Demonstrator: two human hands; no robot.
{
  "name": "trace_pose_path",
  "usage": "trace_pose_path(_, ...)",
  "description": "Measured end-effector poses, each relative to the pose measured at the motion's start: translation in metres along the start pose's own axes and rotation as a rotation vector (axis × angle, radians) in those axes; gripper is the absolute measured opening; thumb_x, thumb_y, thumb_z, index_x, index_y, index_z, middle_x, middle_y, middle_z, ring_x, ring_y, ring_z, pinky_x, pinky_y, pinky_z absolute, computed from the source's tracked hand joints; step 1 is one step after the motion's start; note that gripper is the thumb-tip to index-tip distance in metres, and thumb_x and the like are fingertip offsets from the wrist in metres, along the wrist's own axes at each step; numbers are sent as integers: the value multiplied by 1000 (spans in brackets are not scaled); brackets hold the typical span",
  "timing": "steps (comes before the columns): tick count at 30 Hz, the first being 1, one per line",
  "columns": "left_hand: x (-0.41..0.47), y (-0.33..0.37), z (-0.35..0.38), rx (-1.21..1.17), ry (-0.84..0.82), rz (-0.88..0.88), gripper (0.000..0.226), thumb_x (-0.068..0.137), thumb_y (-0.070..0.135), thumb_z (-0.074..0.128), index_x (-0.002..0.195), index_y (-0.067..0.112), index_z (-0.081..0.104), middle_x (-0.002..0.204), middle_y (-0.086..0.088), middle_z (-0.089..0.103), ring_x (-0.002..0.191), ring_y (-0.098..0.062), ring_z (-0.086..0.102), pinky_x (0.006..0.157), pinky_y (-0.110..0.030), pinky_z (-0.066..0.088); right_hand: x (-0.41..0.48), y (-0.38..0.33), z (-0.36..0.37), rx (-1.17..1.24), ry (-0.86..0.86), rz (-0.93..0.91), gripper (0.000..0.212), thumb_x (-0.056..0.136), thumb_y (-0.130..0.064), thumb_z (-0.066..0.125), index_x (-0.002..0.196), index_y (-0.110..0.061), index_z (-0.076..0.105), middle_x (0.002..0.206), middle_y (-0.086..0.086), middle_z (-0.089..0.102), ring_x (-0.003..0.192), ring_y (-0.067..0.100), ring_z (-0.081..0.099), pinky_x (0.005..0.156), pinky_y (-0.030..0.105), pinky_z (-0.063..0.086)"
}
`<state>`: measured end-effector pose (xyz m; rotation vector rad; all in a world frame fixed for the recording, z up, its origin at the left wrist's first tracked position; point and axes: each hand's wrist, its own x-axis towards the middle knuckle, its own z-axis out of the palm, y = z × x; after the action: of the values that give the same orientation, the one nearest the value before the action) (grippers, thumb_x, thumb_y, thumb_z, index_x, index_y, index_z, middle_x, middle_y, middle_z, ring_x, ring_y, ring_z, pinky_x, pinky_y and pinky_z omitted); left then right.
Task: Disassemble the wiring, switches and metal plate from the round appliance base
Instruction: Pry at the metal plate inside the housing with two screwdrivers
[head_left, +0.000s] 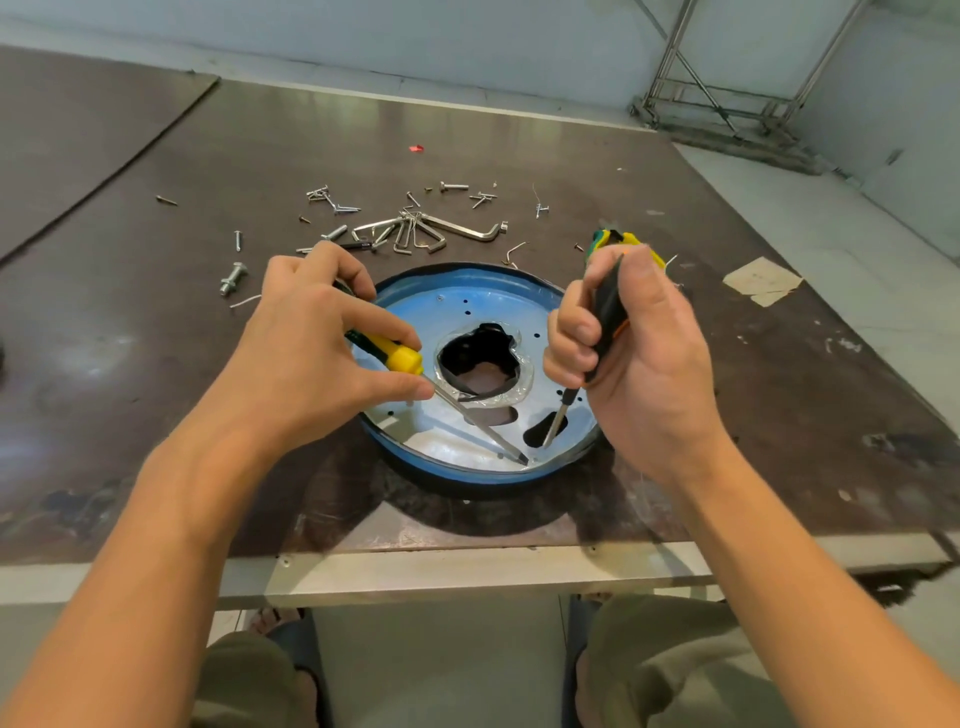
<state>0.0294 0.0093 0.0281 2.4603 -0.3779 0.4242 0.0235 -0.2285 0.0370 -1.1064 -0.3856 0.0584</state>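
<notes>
A round blue appliance base (457, 470) lies on the dark table, near its front edge. Inside it sits a shiny metal plate (441, 436) with a black-edged hole in the middle. My left hand (317, 353) grips a yellow-handled screwdriver (397, 356); its shaft slants down to the plate's near rim. My right hand (634, 358) grips a black-handled screwdriver (608, 312) upright, with its tip in a slot of the plate at the lower right. No wiring or switches show.
Loose screws, bolts and several hex keys (415, 231) lie scattered behind the base. A yellow-green tool (613, 241) sits behind my right hand. Tape scraps (761, 280) lie at the right. The table's metal front edge (467, 571) runs just below the base.
</notes>
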Motion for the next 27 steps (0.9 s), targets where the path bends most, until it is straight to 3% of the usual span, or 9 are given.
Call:
trace_pose_path(14, 3, 4, 3, 12, -21, -8, 44, 47, 65, 70, 86, 46, 70, 105, 6, 43, 104, -11, 28, 72, -19, 29, -8, 18, -12, 34, -55, -59, 26, 99, -36, 45, 96, -10, 43, 65, -1, 43, 53, 14, 37, 50, 26, 36)
trace_pose_path(19, 2, 8, 6, 42, 4, -29, 44, 49, 63, 74, 89, 42, 74, 102, 6, 44, 105, -15, 31, 76, -27, 32, -10, 18, -9, -16, -79, -123, 27, 99, -33, 46, 96, -6, 48, 83, 7, 44, 68, 19, 44, 62, 32, 43)
trace_pose_path(23, 0, 14, 15, 29, -7, -4, 38, 55, 53, 83, 90, 41, 76, 101, 7, 44, 104, -18, 33, 74, -19, 31, -9, 19, -10, 5, -61, -125, 30, 98, -32, 46, 108, -6, 58, 84, 5, 39, 75, 18, 43, 68, 32, 44)
trace_pose_path(27, 2, 12, 9, 3, -7, -5, 41, 52, 56, 80, 89, 42, 74, 107, 5, 44, 103, -13, 31, 73, -14, 29, -8, 19, -13, 21, 3, -149, 38, 97, -30, 47, 126, -6, 52, 88, 6, 42, 73, 19, 44, 67, 32, 43)
